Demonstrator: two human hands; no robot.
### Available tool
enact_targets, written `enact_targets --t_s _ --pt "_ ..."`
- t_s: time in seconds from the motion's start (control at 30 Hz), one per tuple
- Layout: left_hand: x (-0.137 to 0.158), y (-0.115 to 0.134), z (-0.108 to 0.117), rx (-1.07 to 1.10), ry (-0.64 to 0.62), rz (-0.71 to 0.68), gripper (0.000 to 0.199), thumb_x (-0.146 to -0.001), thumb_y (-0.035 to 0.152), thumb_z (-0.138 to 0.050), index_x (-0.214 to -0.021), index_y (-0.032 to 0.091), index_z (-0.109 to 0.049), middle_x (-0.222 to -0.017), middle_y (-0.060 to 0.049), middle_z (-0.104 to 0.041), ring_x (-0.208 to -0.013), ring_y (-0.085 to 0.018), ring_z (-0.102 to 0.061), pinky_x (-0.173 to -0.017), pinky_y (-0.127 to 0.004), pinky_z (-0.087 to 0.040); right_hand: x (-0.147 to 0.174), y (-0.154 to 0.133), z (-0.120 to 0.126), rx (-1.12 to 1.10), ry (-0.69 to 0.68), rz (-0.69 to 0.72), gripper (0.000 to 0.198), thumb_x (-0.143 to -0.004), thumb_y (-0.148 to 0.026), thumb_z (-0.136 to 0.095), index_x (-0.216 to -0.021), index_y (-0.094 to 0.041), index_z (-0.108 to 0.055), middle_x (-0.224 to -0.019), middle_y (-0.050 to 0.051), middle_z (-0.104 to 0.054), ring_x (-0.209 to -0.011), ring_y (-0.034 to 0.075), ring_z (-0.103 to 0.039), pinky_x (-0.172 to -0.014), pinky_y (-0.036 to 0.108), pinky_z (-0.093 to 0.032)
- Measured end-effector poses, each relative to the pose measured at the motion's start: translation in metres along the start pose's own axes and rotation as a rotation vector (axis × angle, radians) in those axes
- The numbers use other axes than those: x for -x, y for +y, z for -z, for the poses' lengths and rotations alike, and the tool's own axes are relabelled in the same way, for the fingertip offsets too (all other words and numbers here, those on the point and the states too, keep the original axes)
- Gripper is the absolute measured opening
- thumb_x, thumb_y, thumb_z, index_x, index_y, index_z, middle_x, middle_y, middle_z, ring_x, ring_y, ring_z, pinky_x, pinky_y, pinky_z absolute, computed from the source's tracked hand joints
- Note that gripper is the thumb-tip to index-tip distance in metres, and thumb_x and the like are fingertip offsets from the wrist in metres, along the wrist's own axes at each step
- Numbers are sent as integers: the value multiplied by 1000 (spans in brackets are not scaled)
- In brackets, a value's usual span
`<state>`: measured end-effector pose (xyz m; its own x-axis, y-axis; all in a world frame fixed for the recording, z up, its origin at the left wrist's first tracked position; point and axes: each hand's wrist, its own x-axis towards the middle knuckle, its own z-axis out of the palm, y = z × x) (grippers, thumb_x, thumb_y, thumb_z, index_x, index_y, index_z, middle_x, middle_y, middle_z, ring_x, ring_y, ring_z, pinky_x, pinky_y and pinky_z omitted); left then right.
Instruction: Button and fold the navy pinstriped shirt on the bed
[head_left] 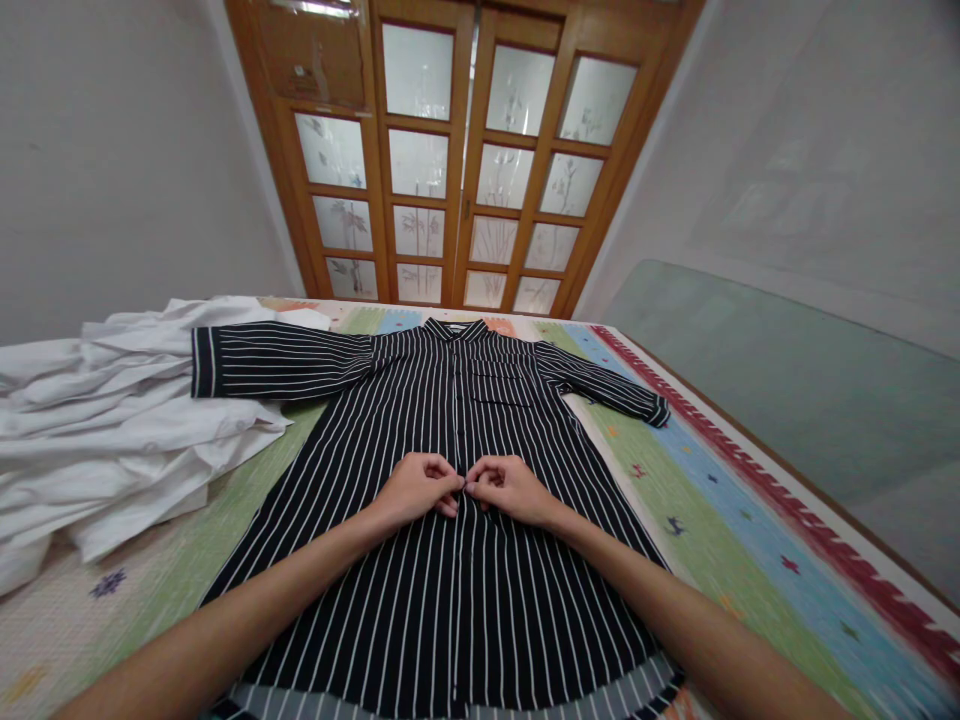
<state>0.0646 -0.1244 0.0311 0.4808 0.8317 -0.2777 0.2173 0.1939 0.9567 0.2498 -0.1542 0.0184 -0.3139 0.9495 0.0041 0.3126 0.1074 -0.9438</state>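
Observation:
A black shirt with white stripes (pixel 420 430) lies spread out face up, its collar at the far end and its hem towards me. Its sleeves stretch out to either side. My left hand (pixel 424 486) and my right hand (pixel 510 488) meet over the front placket, about halfway down the shirt. Both pinch the placket between thumb and fingers, their tips nearly touching. Any button between them is too small or hidden to make out.
Crumpled white cloth (pixel 150 440) lies at the left, partly under the shirt's left-lying sleeve. Beneath everything is a colourful patterned bedspread (pixel 720 500). A pale green board (pixel 787 360) stands along the right wall. Wooden doors with glass panes (pixel 457 150) are at the back.

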Motion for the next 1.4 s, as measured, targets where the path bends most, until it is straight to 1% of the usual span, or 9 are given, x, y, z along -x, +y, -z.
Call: enact_targets --t_s 0.1,0.17,0.3,0.47,0.7,0.87,1.1,1.3,1.4 --pt "1 1 0 -46 -8 -16 23 -80 33 -66 -73 11 -64 -58 -3 -68 -54 -15 -68 -56 -24 -55 0 2 0 14 1 13 19 -79 -34 -66 -83 -15 -66 -52 -4 -60 -47 9 -52 -49 21 -39" --pt "1 0 0 -68 -14 -33 26 -80 37 -66 -74 11 -65 -59 -4 -68 -53 -15 -68 -55 -24 -54 0 3 0 14 -2 18 22 -78 -36 -67 -84 -15 -66 -53 -4 -60 -48 10 -53 -50 21 -40" --pt "-1 -5 1 -78 -6 -71 17 -79 29 -67 -75 12 -65 -61 -3 -69 -55 -15 -68 -56 -25 -55 0 4 0 6 -15 18 21 -78 -34 -68 -86 -15 -66 -53 -4 -60 -49 10 -54 -51 21 -40" --pt "-4 -11 1 -69 0 -76 12 -78 23 -66 -74 12 -65 -61 -3 -69 -58 -17 -70 -58 -27 -56 0 0 0 3 -6 21 14 -79 -29 -64 -82 -15 -65 -51 -4 -60 -47 9 -53 -51 21 -40" --pt "1 0 1 -73 -13 -32 9 -79 19 -64 -74 11 -63 -60 -3 -69 -57 -16 -69 -60 -27 -55 1 0 -1 17 9 27 12 -79 -27 -64 -82 -15 -66 -52 -4 -61 -48 10 -55 -51 21 -41" --pt "3 5 1 -81 -28 -10 10 -79 19 -64 -73 11 -63 -57 -2 -69 -56 -15 -69 -59 -25 -53 1 0 -1 19 12 20 15 -78 -30 -65 -82 -15 -66 -52 -4 -61 -48 10 -56 -52 21 -42" --pt "3 3 0 -61 -14 -31 8 -78 14 -62 -70 12 -60 -54 -1 -68 -53 -14 -67 -58 -25 -52 0 0 -1 -1 -4 1 19 -78 -34 -67 -82 -15 -65 -52 -4 -61 -49 10 -57 -52 21 -43" --pt "0 -3 -1 -41 3 -64 10 -77 11 -60 -68 13 -57 -52 0 -66 -49 -14 -66 -53 -23 -51 0 -2 -1 18 25 -10 24 -78 -38 -68 -82 -15 -64 -56 -3 -62 -49 10 -56 -51 20 -42" --pt "-2 -7 -2 -25 -1 -87 11 -77 11 -60 -67 14 -56 -51 0 -65 -48 -13 -65 -51 -22 -50 0 -2 -1 38 19 -3 23 -80 -38 -66 -83 -16 -63 -56 -3 -63 -48 9 -55 -50 20 -41"
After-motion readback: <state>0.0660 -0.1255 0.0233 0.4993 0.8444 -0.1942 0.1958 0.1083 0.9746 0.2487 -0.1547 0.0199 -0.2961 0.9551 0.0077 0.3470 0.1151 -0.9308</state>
